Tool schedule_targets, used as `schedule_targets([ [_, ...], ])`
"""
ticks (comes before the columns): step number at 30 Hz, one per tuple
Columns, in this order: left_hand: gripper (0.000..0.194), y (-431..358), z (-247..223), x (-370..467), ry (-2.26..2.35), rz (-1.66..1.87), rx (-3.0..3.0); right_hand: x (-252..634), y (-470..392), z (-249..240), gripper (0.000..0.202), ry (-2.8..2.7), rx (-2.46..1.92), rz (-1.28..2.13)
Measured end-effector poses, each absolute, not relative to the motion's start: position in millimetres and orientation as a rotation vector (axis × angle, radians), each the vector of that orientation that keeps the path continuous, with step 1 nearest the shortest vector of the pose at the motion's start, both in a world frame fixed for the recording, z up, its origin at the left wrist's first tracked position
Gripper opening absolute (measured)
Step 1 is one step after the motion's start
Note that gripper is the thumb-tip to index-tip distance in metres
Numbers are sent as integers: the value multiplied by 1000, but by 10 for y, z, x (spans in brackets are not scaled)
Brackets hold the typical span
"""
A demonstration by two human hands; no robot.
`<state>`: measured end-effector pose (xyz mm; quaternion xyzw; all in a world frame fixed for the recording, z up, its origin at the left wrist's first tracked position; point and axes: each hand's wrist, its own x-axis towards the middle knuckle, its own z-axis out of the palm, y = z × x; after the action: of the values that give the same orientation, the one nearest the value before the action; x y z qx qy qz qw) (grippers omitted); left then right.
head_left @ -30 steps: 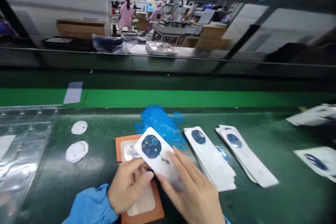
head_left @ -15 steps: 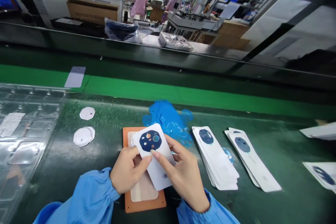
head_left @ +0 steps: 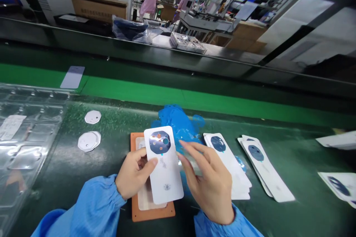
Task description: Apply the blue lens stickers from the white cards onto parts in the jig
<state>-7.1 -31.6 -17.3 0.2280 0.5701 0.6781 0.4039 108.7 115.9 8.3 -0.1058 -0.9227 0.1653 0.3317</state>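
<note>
My left hand (head_left: 137, 173) is closed on the left edge of a white phone back panel (head_left: 166, 170), thumb on its face. Near the panel's top is a dark blue octagonal camera area (head_left: 159, 142) with several holes, and a small teal tab sits just below it. My right hand (head_left: 207, 177) is off the panel's right edge, fingers stretched and apart, with nothing that I can make out in them. Under the panel lies an orange fixture (head_left: 154, 216) with a pale inset, partly hidden. Behind it is a heap of blue film pieces (head_left: 178, 122).
To the right lie a stack of white panels (head_left: 232, 172) and a second stack (head_left: 271, 174). More panels (head_left: 338, 185) are at the far right. On the left are white octagonal pieces (head_left: 88, 142) and a clear plastic tray (head_left: 25, 148). A card (head_left: 72, 77) lies on the green belt (head_left: 133, 87).
My right hand has let go of the panel and moved right, its fingers opening. The panel is turned more upright in my left hand. The card on the belt has shifted left.
</note>
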Motion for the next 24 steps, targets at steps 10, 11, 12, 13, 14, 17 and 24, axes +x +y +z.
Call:
schedule_targets([
  [10, 34, -325, -208, -39, 1537, 1613, 617, 972, 1196, 236, 28, -2631, 289, -86],
  [11, 33, -324, -213, -38, 1542, 1608, 615, 969, 1199, 237, 27, -2635, 307, -106],
  [12, 33, -325, -217, -37, 1552, 1606, 613, 966, 1200, 242, 25, -2639, 320, -119],
  [13, 32, -325, -219, -36, 1565, 1604, 613, 964, 1200, 249, 25, -2649, 332, -122],
  [14, 32, -326, -220, -36, 1575, 1604, 614, 960, 1199, 258, 25, -2663, 341, -116],
  [17, 32, -328, -217, -40, 1586, 1596, 622, 949, 1197, 291, 32, -2690, 357, -103],
  [24, 29, -315, -222, -52, 1584, 1603, 606, 955, 1263, 265, 30, -2758, 388, -63],
])
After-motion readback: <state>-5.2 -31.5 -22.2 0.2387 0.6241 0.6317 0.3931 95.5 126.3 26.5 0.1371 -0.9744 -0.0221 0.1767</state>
